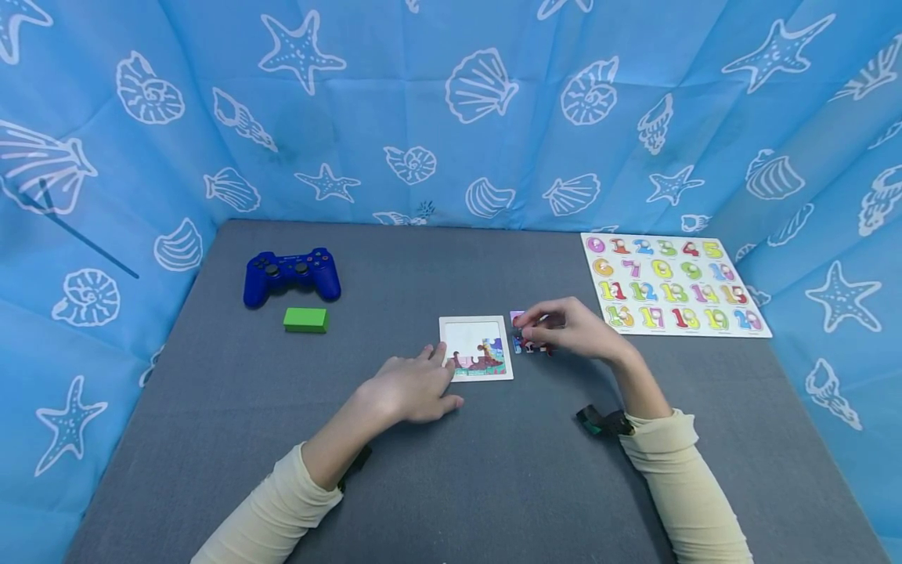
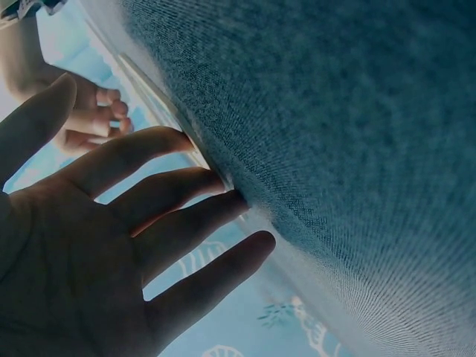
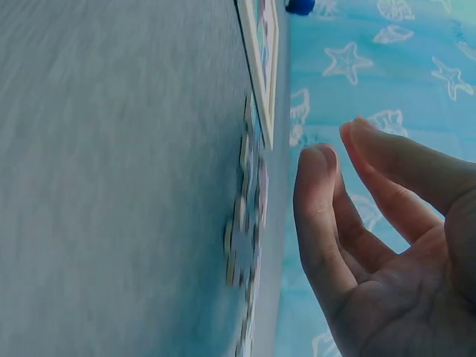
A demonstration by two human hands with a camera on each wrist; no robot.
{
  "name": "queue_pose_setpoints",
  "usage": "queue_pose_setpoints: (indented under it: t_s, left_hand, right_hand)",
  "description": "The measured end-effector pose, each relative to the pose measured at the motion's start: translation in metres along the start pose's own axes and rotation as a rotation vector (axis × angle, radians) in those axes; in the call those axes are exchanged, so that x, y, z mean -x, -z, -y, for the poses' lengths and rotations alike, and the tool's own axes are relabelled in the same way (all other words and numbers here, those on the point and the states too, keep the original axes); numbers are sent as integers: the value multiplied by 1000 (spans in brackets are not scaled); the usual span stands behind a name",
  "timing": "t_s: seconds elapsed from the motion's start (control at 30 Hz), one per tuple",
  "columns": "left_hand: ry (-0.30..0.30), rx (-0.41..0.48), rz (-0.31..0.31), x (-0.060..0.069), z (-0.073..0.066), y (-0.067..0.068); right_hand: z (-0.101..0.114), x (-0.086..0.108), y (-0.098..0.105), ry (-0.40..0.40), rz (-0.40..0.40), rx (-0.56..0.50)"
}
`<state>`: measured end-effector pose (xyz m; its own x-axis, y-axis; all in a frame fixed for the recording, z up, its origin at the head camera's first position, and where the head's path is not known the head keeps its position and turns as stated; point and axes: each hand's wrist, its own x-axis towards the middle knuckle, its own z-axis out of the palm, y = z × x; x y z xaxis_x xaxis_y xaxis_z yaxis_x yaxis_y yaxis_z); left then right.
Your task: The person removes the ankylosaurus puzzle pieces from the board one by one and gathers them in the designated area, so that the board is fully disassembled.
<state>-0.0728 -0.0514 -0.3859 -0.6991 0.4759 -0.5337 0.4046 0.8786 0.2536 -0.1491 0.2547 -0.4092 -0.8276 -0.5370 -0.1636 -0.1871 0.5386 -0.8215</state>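
Note:
A small white-framed picture puzzle (image 1: pixel 476 319) lies flat in the middle of the table, its lower part filled with picture pieces and its upper part bare white. My left hand (image 1: pixel 416 385) is spread with straight fingers, the fingertips touching the frame's left edge. Loose jigsaw pieces (image 3: pixel 242 245) lie flat just right of the frame, partly hidden in the head view by my right hand (image 1: pixel 572 330). That hand hovers above them, fingers bent and thumb apart from the index finger. Nothing shows between its fingertips in the right wrist view.
A blue game controller (image 1: pixel 292 274) lies at the back left, with a green block (image 1: pixel 306 320) just in front of it. At the back right is a white number board (image 1: pixel 675 288) with colourful numerals. A blue shell-patterned curtain (image 1: pixel 423 110) surrounds the grey table (image 1: pixel 493 486).

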Motion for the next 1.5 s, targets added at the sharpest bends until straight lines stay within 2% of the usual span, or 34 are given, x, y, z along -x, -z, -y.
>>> queue_pose_setpoints:
  t_s: [0.3,0.5,0.7,0.83,1.07,1.27,1.5]
  left_hand:
    - [2,-5,-2,-1,0,-1]
    - [-2,-8,0,-1,0,-1]
    - [-5,-14,6,-1,1,0]
    - [-3,-14,8,0,1,0]
    - [-6,-15,6,0,1,0]
    - [-6,-15,6,0,0,0]
    - [-4,-14,4,0,0,0]
  right_hand:
    - [12,-14,-18,33,81,-40]
    - [18,-25,-30,59,143,69]
    - [27,-32,-39,59,118,203]
    - [32,-35,-43,27,101,253]
    - [34,-36,-46,-2,82,251]
    - [35,-34,-48,45,60,243]
    - [32,-29,-44,95,74,206]
